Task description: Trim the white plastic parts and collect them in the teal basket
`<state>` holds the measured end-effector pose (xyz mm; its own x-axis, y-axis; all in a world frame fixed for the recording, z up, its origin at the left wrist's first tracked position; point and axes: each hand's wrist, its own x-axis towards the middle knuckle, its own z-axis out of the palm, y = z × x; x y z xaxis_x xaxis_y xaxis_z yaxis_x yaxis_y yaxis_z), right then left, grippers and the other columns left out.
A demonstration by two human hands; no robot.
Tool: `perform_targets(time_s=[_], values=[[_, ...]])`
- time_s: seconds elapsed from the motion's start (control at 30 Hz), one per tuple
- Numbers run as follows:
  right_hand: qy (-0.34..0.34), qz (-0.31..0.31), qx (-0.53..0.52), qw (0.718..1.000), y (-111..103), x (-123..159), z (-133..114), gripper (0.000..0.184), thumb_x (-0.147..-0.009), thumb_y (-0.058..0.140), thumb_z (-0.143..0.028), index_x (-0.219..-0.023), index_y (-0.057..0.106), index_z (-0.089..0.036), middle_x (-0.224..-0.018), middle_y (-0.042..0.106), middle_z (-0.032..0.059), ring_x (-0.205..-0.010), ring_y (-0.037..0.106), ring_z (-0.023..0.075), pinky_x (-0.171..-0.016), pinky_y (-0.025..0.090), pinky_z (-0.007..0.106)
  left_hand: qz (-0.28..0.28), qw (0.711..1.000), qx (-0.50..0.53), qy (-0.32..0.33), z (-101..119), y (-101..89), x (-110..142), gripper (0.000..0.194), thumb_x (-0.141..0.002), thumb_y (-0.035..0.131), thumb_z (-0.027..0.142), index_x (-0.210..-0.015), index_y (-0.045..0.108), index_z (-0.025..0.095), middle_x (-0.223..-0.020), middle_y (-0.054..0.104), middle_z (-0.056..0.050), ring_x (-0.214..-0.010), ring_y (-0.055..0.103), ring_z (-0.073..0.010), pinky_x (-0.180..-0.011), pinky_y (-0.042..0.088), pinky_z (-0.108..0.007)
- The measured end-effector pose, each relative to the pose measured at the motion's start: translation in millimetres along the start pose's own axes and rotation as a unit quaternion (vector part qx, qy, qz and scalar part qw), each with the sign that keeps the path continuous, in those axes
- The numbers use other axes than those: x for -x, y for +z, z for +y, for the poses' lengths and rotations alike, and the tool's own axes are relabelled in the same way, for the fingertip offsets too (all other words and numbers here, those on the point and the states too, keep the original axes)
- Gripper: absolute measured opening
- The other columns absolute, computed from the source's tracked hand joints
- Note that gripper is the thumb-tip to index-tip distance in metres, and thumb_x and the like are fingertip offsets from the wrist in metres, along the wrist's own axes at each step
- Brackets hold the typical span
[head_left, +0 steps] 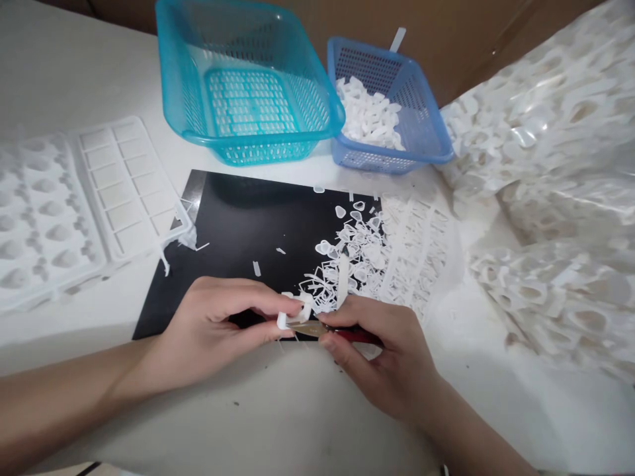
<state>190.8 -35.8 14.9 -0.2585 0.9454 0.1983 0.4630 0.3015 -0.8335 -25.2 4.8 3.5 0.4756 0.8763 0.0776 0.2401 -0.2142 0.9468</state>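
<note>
Through the head camera I find the small white plastic piece with a bent, looped shape held up over the near edge of the flat black board. My left hand pinches it between thumb and fingers, covering part of it. My right hand grips the slim metal-bladed tool with a dark red handle, its tip meeting the piece's lower edge close to the left fingertips. To work this well, I judge, the pinch should stay firm, the left fingertips should sit behind the tip's line, and the tool should move in short, light strokes, as thin plastic could slip or nick.

Beyond the hands, the heap of thin white plastic scraps and small rounded flakes lies on the board's right side, beside the white lattice-like plastic sheet. Behind the board, the perforated blue plastic basket holds a pile of small white pieces. The larger translucent teal basket beside it shows its slotted floor. At right, the clear plastic bagging is bulky with white looped pieces. At left, the white moulded plastic tray lies on the white worktop.
</note>
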Motion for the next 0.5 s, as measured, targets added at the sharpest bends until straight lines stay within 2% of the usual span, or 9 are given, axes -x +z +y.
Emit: perform_targets(time_s=[0.17,0.5], values=[[-0.004,0.006,0.003,1.000,-0.2,-1.5,-0.6,0.005,-0.081,0.066,-0.016,-0.085,0.066,-0.018,-0.066,0.067,0.0004,-0.051,0.058,0.0082,-0.047,0.044,0.017,0.007,1.000,0.011,0.015,-1.2,-0.3,0.8,0.020,-0.077,0.075,0.014,-0.093,0.078,0.027,-0.083,0.080,0.000,-0.067,0.074,-0.0140,-0.058,0.057,-0.017],[-0.002,0.014,-0.017,1.000,2.6,-2.2,1.2,0.003,-0.079,0.068,-0.014,-0.082,0.068,-0.013,-0.063,0.065,0.0000,-0.049,0.054,0.0051,-0.047,0.043,0.013,0.004,0.998,0.029,0.049,-7.4,0.3,2.8,0.024,-0.078,0.074,0.011,-0.097,0.074,0.026,-0.089,0.080,0.001,-0.073,0.075,-0.0136,-0.062,0.060,-0.016]])
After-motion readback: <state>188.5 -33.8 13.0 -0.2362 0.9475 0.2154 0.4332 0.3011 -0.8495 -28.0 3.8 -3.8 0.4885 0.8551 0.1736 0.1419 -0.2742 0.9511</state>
